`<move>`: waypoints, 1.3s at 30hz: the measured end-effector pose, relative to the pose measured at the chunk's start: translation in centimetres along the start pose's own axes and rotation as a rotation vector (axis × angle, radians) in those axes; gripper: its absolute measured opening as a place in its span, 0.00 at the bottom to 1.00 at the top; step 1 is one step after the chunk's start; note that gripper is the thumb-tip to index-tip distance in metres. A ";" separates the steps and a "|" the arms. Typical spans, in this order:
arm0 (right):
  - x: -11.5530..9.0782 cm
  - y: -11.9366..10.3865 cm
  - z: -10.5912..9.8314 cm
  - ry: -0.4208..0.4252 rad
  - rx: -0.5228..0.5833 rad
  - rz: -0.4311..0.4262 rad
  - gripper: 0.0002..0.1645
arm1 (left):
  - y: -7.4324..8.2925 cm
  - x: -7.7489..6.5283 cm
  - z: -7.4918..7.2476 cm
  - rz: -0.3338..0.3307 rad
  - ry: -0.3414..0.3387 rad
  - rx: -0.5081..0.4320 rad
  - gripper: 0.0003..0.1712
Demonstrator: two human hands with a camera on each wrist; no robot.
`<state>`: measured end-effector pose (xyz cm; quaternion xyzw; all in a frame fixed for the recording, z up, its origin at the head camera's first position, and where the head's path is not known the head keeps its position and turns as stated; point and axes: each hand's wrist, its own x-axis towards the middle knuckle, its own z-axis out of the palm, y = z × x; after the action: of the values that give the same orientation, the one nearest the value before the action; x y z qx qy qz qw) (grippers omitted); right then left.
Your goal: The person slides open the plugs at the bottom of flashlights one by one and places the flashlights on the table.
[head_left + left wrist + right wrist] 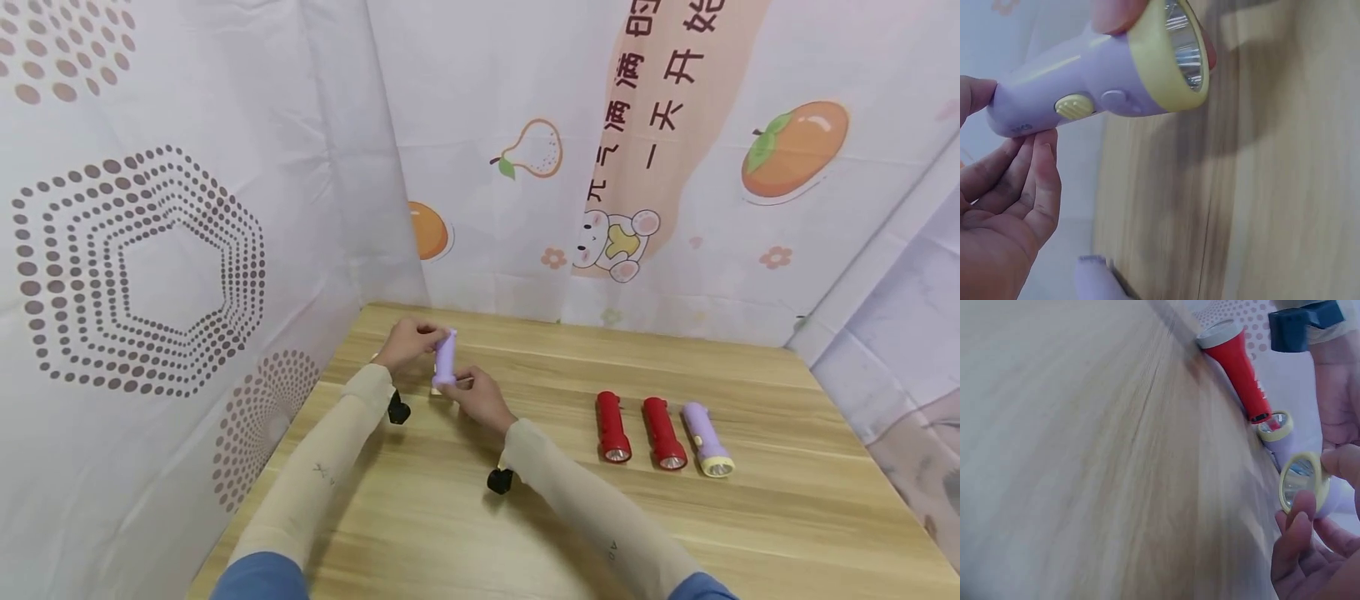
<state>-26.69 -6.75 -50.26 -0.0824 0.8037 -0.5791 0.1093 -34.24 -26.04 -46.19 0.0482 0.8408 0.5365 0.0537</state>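
Note:
A purple flashlight (445, 358) with a pale yellow lens ring is held between both hands above the far left of the table. My left hand (407, 342) pinches its tail end with thumb and fingertips. At the lens end, my right hand (482, 398) grips the yellow ring (1154, 59). The ribbed yellow switch (1074, 107) faces the left wrist camera. In the right wrist view a red flashlight (1238, 369) and another purple flashlight (1280, 442) lie beyond the held one; the arms or hands mostly hide them in the head view.
On the right side of the wooden table (555, 533) lie a red flashlight (611, 421), a second red flashlight (660, 425) and a purple flashlight (703, 429), side by side with lenses toward me. Printed curtains (480, 83) border the table's back and left.

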 end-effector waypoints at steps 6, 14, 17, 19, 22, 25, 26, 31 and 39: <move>-1.6 0.5 -1.7 -0.018 0.046 0.030 0.30 | 0.7 -1.0 1.5 0.006 -0.037 -0.060 0.26; -3.2 0.4 -3.5 -0.038 0.024 0.036 0.28 | 2.0 -2.2 3.2 0.039 -0.040 -0.037 0.20; -3.9 0.4 -4.0 -0.046 0.006 0.036 0.26 | 2.3 -2.7 3.8 0.021 -0.055 -0.052 0.21; -4.4 0.5 -4.4 -0.049 0.001 0.038 0.25 | 2.3 -2.9 4.1 0.017 -0.064 -0.071 0.20; -5.1 0.7 -4.8 -0.057 -0.008 0.038 0.26 | 2.4 -3.4 4.6 0.025 -0.067 -0.071 0.21; -5.8 0.9 -5.1 -0.066 -0.016 0.037 0.27 | 2.3 -3.8 5.1 0.050 -0.066 -0.061 0.22; -5.9 0.9 -5.2 -0.071 -0.020 0.039 0.27 | 2.3 -4.0 5.3 0.054 -0.067 -0.062 0.22; -7.0 1.2 -5.7 -0.078 -0.038 0.039 0.28 | 2.2 -4.9 5.9 0.047 -0.084 -0.080 0.22; -8.6 1.9 -6.3 -0.052 -0.074 0.031 0.28 | 2.7 -6.3 6.8 0.080 -0.122 -0.080 0.23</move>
<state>-20.12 1.84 -49.40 -0.0889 0.8226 -0.5450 0.1359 -26.97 -19.70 -46.34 0.1121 0.8113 0.5675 0.0851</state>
